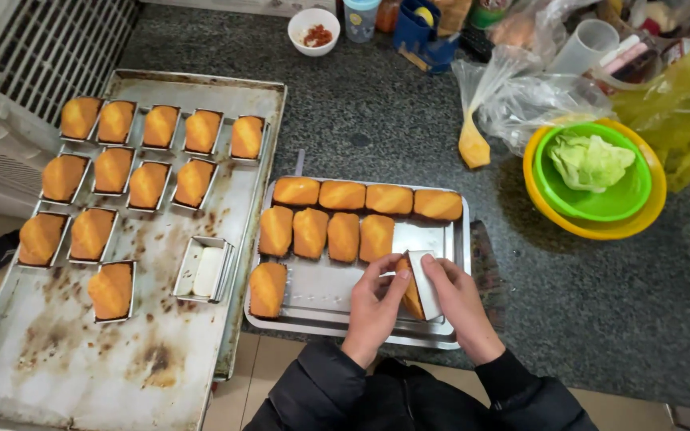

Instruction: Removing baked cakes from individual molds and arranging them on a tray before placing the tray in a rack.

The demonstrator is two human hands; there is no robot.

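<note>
Over near steel tray [449, 239]: my left hand [373, 307] and right hand [457, 299] both grip tilted mould [425, 283], cake [411, 294] half out.

Even, fairly bright indoor light falls from above, with soft shadows only. The large scorched metal baking tray [161, 351] shows pale, washed-out glare along its lower part, and the clear crumpled plastic bag [521, 96] carries small highlights. The dark speckled stone table [393, 120] reads evenly. Wide-angle bending curves the edges; the far corners look slightly soft.
</note>
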